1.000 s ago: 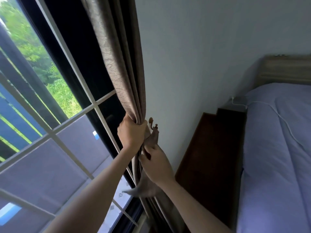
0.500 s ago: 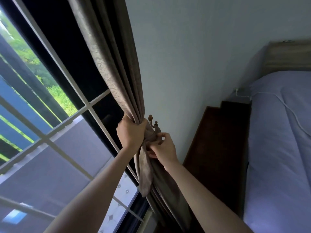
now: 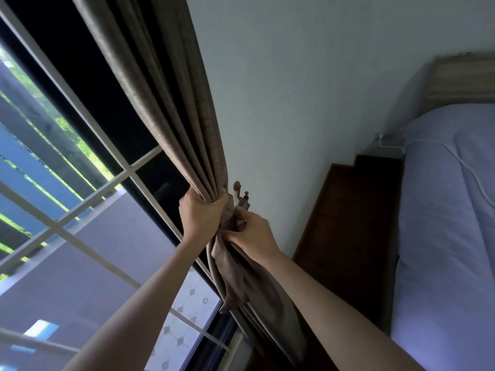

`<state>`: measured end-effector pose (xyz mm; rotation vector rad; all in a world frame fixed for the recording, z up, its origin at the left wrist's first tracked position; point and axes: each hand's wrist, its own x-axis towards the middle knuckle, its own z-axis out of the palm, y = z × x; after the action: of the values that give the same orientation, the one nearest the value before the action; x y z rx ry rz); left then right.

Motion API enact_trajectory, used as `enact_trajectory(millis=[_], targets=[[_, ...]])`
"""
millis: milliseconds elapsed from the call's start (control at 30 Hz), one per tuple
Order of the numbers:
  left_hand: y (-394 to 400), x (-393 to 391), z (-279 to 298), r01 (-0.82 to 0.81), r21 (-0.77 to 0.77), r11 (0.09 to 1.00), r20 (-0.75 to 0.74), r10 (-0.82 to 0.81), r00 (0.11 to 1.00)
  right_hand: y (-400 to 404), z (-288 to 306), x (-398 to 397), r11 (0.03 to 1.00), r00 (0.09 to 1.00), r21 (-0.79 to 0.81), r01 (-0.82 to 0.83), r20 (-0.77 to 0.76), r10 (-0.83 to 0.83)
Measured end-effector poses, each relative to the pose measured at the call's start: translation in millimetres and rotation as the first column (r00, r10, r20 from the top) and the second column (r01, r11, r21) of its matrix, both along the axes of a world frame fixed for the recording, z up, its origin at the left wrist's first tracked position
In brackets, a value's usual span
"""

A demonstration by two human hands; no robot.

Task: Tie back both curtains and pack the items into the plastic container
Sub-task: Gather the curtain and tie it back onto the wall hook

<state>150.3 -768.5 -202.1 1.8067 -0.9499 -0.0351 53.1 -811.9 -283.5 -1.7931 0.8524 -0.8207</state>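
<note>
Now our left hand (image 3: 199, 214) clamps the gathered curtain (image 3: 171, 108) against the wall, while our right hand (image 3: 253, 234) pinches the tieback (image 3: 227, 269) just below the hook (image 3: 241, 195). If we loosen either, the folds likely spill before the loop catches.

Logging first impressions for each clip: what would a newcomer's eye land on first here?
Two bare arms rising from the bottom edge to a gathered brown curtain at centre: the left hand grips the bunched folds while the right hand pinches a fabric tie-back just under a wall hook. Bright window panes fill the left; a lilac-covered bed fills the right.
</note>
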Motion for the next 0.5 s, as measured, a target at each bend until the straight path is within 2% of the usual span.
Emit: enact_trajectory(millis=[200, 500], targets=[[-4, 4, -1, 0.024, 0.001, 1.0, -0.048, -0.024, 0.999, -7, 5, 8, 0.992, 0.993, 0.025, -0.12, -0.005, 0.12], [-2, 4, -4, 0.038, -0.024, 0.999, -0.059, -0.04, 0.998, -2, 8, 37, 0.997, 0.995, 0.046, 0.061, -0.081, -0.058]])
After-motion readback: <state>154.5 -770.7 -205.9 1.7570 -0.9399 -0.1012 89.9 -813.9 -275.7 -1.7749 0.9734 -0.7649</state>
